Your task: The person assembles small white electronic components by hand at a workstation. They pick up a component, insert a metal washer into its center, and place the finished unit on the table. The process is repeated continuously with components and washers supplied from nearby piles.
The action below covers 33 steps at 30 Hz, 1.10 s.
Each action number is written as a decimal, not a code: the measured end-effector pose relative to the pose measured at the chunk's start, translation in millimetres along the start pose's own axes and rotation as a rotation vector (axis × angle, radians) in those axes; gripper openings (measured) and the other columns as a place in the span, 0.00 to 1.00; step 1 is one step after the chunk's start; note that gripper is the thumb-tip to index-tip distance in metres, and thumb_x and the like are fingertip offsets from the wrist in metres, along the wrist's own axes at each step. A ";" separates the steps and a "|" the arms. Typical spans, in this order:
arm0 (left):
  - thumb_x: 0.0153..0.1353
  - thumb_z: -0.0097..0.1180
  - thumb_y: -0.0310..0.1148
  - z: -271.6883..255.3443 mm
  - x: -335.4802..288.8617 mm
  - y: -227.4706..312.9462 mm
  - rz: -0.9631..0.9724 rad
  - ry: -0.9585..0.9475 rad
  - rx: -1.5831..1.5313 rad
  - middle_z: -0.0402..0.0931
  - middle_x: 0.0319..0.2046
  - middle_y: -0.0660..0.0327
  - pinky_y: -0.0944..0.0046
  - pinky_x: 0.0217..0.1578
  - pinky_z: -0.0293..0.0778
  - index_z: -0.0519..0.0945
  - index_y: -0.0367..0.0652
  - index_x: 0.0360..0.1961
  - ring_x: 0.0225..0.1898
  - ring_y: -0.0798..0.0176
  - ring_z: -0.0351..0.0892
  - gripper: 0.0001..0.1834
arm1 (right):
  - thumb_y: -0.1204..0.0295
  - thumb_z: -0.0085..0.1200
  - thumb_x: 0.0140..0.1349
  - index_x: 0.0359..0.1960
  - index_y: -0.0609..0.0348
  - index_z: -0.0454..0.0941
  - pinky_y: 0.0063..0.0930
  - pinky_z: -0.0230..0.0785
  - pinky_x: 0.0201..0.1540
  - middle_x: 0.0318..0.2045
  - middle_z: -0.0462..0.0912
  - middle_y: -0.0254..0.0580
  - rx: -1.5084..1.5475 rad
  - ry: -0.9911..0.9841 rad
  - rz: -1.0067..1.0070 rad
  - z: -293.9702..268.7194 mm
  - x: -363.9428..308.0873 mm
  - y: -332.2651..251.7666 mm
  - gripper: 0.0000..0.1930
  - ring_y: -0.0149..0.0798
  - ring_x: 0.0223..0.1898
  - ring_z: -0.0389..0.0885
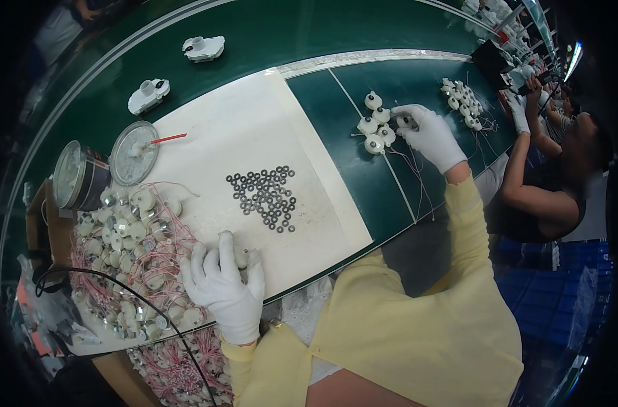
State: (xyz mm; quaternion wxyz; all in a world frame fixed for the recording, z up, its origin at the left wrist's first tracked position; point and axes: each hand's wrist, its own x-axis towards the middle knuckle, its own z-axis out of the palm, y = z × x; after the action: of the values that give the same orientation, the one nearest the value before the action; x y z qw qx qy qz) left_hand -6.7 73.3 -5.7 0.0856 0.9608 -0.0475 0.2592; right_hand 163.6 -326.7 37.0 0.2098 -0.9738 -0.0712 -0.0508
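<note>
My left hand [225,285], in a white glove, is over the white board, at the edge of a heap of small white motors [122,234] with pink wires. Between its thumb and fingers sits one small white motor [241,256], partly covered. Over the green table my right hand [431,139], also gloved, pinches another small motor [407,123] with a dark centre; thin wires trail below. Just left of it stands a small cluster of white motors [374,125] with black tops. Several dark rings [263,197] lie spread on the board between my hands.
Behind the heap stand an open tin [70,175] and a round lid [133,159] with pale paste and a red stick [168,138]. Two white housings [204,49] lie on the far green surface. More motors [461,103] are grouped at right, near another person [546,176].
</note>
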 end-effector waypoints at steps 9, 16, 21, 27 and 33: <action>0.54 0.71 0.37 -15.0 -0.4 8.9 0.010 -0.071 0.057 0.80 0.42 0.56 0.39 0.59 0.71 0.80 0.43 0.58 0.51 0.43 0.79 0.29 | 0.75 0.63 0.59 0.67 0.58 0.74 0.36 0.78 0.54 0.60 0.80 0.53 0.104 -0.047 -0.217 -15.4 -21.0 -0.3 0.31 0.51 0.49 0.86; 0.47 0.67 0.28 -43.6 10.1 3.4 0.095 -0.091 -0.023 0.79 0.38 0.58 0.43 0.56 0.73 0.80 0.44 0.54 0.50 0.50 0.81 0.28 | 0.77 0.62 0.62 0.66 0.60 0.77 0.35 0.74 0.56 0.58 0.83 0.52 0.149 0.129 -0.133 -36.8 -75.8 -36.1 0.28 0.48 0.51 0.84; 0.51 0.62 0.26 -40.6 13.1 8.5 0.031 -0.115 -0.201 0.80 0.41 0.56 0.49 0.54 0.75 0.77 0.43 0.53 0.47 0.51 0.81 0.25 | 0.80 0.64 0.59 0.63 0.60 0.79 0.34 0.75 0.48 0.53 0.85 0.50 0.283 0.122 -0.247 -7.1 -103.5 -67.9 0.27 0.44 0.42 0.83; 0.61 0.62 0.30 -17.6 18.2 16.9 -0.411 -0.165 -0.781 0.80 0.36 0.50 0.53 0.43 0.75 0.77 0.41 0.48 0.37 0.45 0.82 0.15 | 0.79 0.63 0.57 0.54 0.64 0.80 0.37 0.75 0.41 0.41 0.86 0.50 0.686 -0.171 -0.547 34.3 -103.9 -120.3 0.21 0.48 0.36 0.87; 0.66 0.61 0.35 5.0 12.5 -0.1 -0.116 -0.158 -0.579 0.78 0.38 0.51 0.49 0.39 0.72 0.77 0.39 0.52 0.35 0.46 0.78 0.17 | 0.72 0.65 0.56 0.50 0.55 0.84 0.37 0.73 0.37 0.40 0.86 0.40 0.511 -0.144 -0.616 70.2 -102.6 -115.1 0.18 0.45 0.32 0.84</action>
State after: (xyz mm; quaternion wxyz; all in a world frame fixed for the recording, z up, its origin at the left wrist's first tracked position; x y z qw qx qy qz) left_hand 6.5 71.9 -3.7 0.3667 0.9147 -0.0713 0.1540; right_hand 49.0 -205.8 6.3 0.4143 -0.8246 -0.3845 -0.0238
